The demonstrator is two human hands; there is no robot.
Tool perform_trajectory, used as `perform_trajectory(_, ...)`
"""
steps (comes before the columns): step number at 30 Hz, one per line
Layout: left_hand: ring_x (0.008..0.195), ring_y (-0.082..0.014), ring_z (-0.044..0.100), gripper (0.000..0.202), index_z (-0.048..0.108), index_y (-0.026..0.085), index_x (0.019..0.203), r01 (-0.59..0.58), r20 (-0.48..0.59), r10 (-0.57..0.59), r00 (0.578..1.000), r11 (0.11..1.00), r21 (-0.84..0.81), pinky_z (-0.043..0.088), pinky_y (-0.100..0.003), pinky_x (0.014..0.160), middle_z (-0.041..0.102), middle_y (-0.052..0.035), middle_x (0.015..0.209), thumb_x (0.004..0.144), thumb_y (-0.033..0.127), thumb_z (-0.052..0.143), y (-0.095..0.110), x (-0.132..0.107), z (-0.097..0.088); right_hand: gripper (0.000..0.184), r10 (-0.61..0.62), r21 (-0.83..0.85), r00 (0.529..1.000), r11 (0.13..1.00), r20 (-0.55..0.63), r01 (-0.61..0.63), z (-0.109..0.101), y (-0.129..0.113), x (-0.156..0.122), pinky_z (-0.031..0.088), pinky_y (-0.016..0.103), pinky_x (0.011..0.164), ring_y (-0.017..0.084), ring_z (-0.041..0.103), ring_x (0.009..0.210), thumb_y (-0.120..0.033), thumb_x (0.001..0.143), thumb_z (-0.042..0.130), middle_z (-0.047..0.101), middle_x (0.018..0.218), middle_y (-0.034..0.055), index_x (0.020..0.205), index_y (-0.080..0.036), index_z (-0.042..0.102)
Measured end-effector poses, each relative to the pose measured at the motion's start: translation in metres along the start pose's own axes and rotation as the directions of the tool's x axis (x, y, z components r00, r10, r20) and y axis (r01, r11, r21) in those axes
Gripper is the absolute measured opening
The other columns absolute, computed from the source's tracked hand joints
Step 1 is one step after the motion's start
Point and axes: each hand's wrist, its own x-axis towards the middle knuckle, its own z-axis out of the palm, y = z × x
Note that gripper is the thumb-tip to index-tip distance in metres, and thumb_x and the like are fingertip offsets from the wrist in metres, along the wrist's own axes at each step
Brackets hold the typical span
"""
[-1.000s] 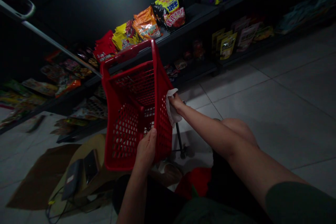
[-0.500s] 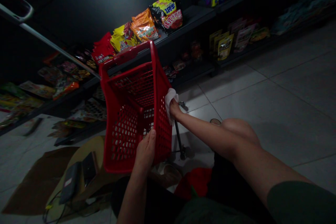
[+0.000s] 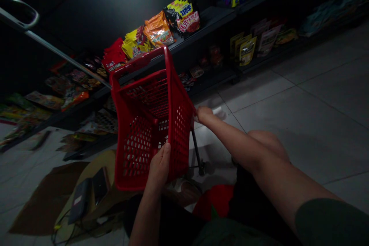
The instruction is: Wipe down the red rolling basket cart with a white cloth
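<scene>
A red plastic shopping basket point(image 3: 180, 123) with perforated walls stands tilted in front of me, its inside turned toward me. My left hand point(image 3: 160, 163) grips the near rim, thumb on top, the other fingers hidden behind the wall. At the basket's lower right edge, my right hand point(image 3: 203, 115) is closed on a white cloth point(image 3: 219, 113). One end of the cloth sticks out to the right of the hand, and a bit shows against the basket. Below the basket a metal leg with a caster point(image 3: 201, 167) reaches the floor.
Dark shelves point(image 3: 213, 17) hold snack packets point(image 3: 160, 30) behind the basket. A metal pole point(image 3: 66, 57) slants in from the upper left. At lower left a round stool point(image 3: 67, 225) carries dark devices point(image 3: 79, 200) with cables, beside flattened cardboard point(image 3: 37, 203). Pale tiles point(image 3: 268, 103) cover the floor.
My right hand has slid with the cloth from the basket's side wall to its lower edge, farther right. The left hand keeps its grip on the rim.
</scene>
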Motion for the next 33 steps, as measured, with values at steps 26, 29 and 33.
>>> perform_trajectory(26, 0.132, -0.0252, 0.053, 0.06, 0.065, 0.013, 0.126, -0.032, -0.003, 0.032, 0.999, 0.999, 0.026, 0.037, -0.039, 0.113, 0.065, -0.0116, 0.132, 0.097, 0.052, 0.029, 0.008, 0.011, -0.002, 0.043, 0.226, 0.756, 0.939, 0.653, -0.259, 0.051, 0.086, 0.0, 0.042, 0.044, 0.037, 0.102, 0.019, 0.059, 0.11, -0.023, 0.086, 0.043, 0.064, 0.12, 0.0095, 0.127, -0.014, 0.053)
perform_trajectory(29, 0.131, -0.0242, 0.054, 0.061, 0.065, 0.013, 0.126, -0.048, -0.02, 0.048, 0.999, 0.998, 0.027, 0.038, -0.036, 0.112, 0.065, -0.0119, 0.131, 0.097, 0.053, 0.029, 0.005, 0.019, -0.002, 0.045, 0.207, 0.728, 0.942, 0.683, -0.265, 0.054, 0.088, -0.012, 0.027, 0.041, 0.037, 0.106, 0.02, 0.056, 0.115, -0.021, 0.081, 0.05, 0.061, 0.124, 0.0075, 0.125, -0.019, 0.055)
perform_trajectory(33, 0.128, -0.0252, 0.056, 0.063, 0.064, 0.012, 0.126, -0.076, -0.034, 0.078, 0.996, 0.996, 0.05, 0.039, -0.037, 0.111, 0.066, -0.0139, 0.13, 0.096, 0.055, 0.028, -0.001, 0.033, -0.002, 0.044, 0.044, 0.655, 0.959, 0.739, -0.281, 0.158, 0.077, -0.041, -0.004, 0.039, 0.038, 0.109, 0.022, 0.054, 0.116, -0.018, 0.074, 0.057, 0.059, 0.122, 0.0062, 0.118, -0.022, 0.06)
